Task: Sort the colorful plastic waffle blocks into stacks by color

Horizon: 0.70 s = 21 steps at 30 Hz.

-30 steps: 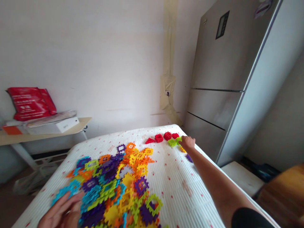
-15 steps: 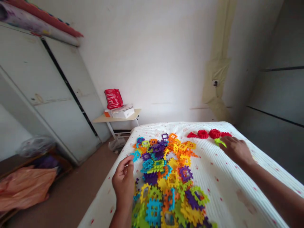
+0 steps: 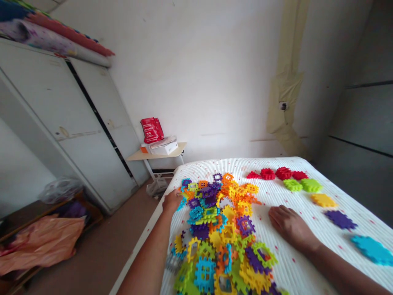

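My left hand (image 3: 172, 200) reaches to the far left edge of a pile of plastic interlocking building pieces (image 3: 229, 231), right beside a light blue piece (image 3: 181, 204). Its fingertips are mostly hidden, so whether they grip that piece cannot be made out. My right hand (image 3: 285, 225) is palm down over the sheet, right of the pile, fingers curled, with no piece showing in it. Apart from the pile lie red pieces (image 3: 283, 173), two green groups (image 3: 311, 185), a yellow piece (image 3: 324, 200), a purple piece (image 3: 340, 219) and a blue piece (image 3: 372, 249).
Everything lies on a bed with a white ribbed, dotted sheet (image 3: 267, 262). Behind its far left corner stands a small table (image 3: 181, 148) with a red bag (image 3: 152, 130) and a white box (image 3: 164, 146). A wardrobe (image 3: 89, 135) is at the left.
My right hand has drawn back from the green pieces towards the pile; two green groups now show beside the red ones. My left hand has moved forward to the pile's far left edge.
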{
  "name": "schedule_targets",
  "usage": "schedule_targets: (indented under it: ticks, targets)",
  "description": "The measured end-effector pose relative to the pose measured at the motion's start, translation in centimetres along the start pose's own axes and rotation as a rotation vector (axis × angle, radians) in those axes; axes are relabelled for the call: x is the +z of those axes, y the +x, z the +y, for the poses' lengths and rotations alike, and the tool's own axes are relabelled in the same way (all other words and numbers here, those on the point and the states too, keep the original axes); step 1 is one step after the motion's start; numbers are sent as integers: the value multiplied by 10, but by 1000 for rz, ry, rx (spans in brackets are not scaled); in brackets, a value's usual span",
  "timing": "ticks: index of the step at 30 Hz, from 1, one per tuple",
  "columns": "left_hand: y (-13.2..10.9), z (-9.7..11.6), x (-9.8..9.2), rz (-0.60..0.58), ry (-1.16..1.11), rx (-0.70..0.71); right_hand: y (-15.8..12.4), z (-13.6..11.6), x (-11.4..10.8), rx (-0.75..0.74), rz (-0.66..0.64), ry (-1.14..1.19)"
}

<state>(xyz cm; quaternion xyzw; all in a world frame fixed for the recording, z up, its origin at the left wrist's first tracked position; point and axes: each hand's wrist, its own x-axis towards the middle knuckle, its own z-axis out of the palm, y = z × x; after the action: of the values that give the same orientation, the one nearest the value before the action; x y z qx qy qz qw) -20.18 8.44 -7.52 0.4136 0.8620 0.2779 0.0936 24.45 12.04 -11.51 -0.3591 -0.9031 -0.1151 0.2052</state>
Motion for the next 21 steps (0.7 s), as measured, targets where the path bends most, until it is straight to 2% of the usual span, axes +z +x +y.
schedule_targets:
  ticks: [5,11,16,21]
  targets:
    - [2,3,20,-55,-13,-41,1,-2,-2,2,4,-3]
    - [0,8,33,-45,-200,0,0,-2,0,14,-12,-8]
    - [-6,10,34,22,-407,-19,1,-2,0,34,-20,-3]
    - [-19,16,26,49,-606,-33,1,-2,-1,38,-23,13]
